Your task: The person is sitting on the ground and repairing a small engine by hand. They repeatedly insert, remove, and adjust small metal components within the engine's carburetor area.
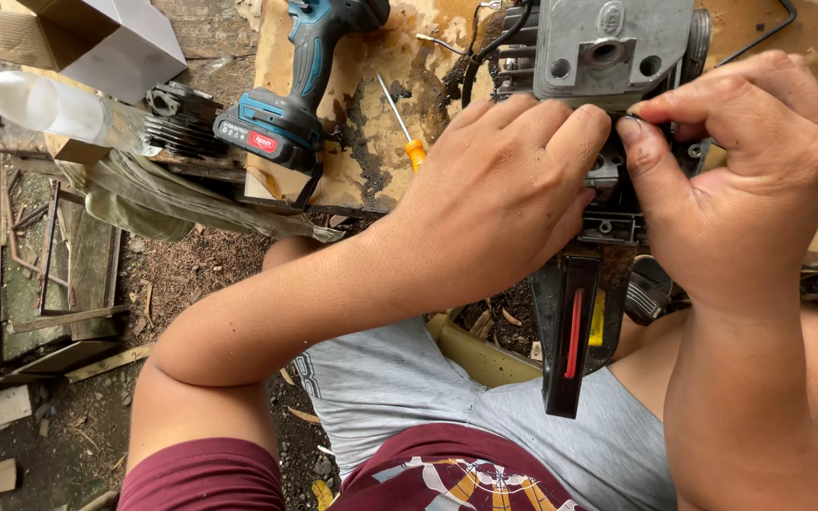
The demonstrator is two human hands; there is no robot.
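Note:
A small engine (608, 47) with a grey metal cover and a black body lies on a stained wooden board (371, 123). Its black handle with a red trigger (572, 331) hangs over the board's edge toward my lap. My left hand (499, 203) rests on the engine's side, fingers curled against it. My right hand (745, 180) pinches something small at the engine's edge, just below the grey cover. What it pinches is hidden by the fingertips.
A blue and black cordless drill (291, 95) lies on the board's left part. An orange-handled screwdriver (404, 128) lies beside it. A finned black cylinder (177, 118), a clear plastic bottle (35, 99) with a green cap and a cardboard box (97, 38) sit at the left.

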